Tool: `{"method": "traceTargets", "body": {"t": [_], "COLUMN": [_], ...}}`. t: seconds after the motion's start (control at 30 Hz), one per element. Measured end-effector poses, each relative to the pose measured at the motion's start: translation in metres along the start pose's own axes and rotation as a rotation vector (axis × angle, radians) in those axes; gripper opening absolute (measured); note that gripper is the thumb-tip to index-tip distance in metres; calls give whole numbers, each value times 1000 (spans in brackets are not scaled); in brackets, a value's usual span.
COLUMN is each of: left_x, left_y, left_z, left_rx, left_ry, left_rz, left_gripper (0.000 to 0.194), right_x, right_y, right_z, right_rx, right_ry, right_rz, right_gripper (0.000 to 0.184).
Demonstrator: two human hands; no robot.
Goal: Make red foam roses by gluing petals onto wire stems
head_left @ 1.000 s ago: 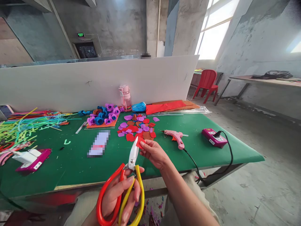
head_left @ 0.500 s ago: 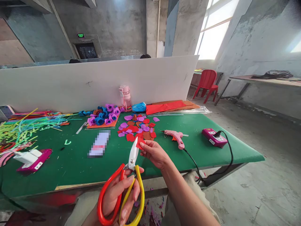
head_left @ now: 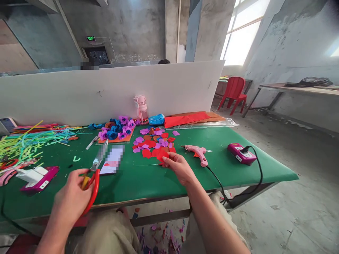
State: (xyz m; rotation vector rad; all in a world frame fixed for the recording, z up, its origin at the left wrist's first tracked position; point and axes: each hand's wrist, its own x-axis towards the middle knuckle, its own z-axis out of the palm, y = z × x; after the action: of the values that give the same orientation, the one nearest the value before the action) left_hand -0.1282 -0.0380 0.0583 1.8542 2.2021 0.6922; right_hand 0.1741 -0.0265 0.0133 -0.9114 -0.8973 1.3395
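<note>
Now the left hand (head_left: pixel 72 192), gripping the scissors (head_left: pixel 95 165) by the handles, has swung left beside the phone (head_left: pixel 114 158), away from the red piece; trimming seems paused. The right hand (head_left: pixel 180 167) pinches that red piece (head_left: pixel 161 155), small, bright and partly finger-covered, at the near edge of the petal pile (head_left: pixel 150 144).

Glue gun (head_left: pixel 199 151): pink, black cord (head_left: pixel 215 178). Left of the glue gun, in my right hand (head_left: pixel 179 167), cut piece (head_left: pixel 161 155): plain red. Farther left, in my left hand (head_left: pixel 74 197), scissors (head_left: pixel 95 165): one handle red, one yellow, blades silvery. Left of and behind the glue gun, loose pieces (head_left: pixel 150 144): purple, red, brown, some blue. Farther that way, flowers (head_left: pixel 112 133): purple, blue, brown, on an orange sheet (head_left: pixel 114 141). Right of the glue gun, socket block (head_left: pixel 241 154): magenta, white outlets. Beneath it, tabletop (head_left: pixel 132 187): plain green.
</note>
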Motion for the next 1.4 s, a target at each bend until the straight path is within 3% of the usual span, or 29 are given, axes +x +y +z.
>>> {"method": "traceTargets", "body": {"t": [0.1, 0.23, 0.43, 0.7, 0.77, 0.83, 0.9, 1.07, 1.2, 1.3, 1.4], "left_x": [18, 27, 39, 46, 42, 37, 34, 40, 45, 41, 35], "left_y": [-28, -48, -51, -62, -53, -34, -9, 69, 121, 138, 137], "left_z": [-10, -9, -2, 2, 0, -3, -2, 32, 70, 93, 113], "left_rx": [294, 418, 501, 533, 559, 616, 525, -74, -324, -499, -644], "left_ry": [-32, -87, -146, -152, -144, -18, 33, -152, -325, -515, -651], "left_rz": [-102, -130, -121, -36, -14, -13, 132, 432, 604, 584, 501], "left_gripper": [47, 52, 59, 62, 62, 61, 58, 39, 32, 34, 26], "right_x": [1, 2, 5, 2, 2, 3, 4, 7, 9, 9, 8], "right_y": [-3, -2, 0, -9, -11, -11, -10, 0, 3, 3, 4], "right_z": [-2, -2, -2, -10, -12, -12, -12, -12, -14, -15, -17], "right_rx": [36, 44, 81, -51, -80, -119, -193, -400, -646, -721, -679], "right_ry": [42, 50, 84, 101, 122, 133, 141, 78, 78, 59, 21], "right_rz": [-17, -6, -18, -63, -67, -74, -93, -165, -227, -229, -216], "right_gripper": [23, 25, 30, 23, 22, 20, 17, 12, 11, 10, 10]}}
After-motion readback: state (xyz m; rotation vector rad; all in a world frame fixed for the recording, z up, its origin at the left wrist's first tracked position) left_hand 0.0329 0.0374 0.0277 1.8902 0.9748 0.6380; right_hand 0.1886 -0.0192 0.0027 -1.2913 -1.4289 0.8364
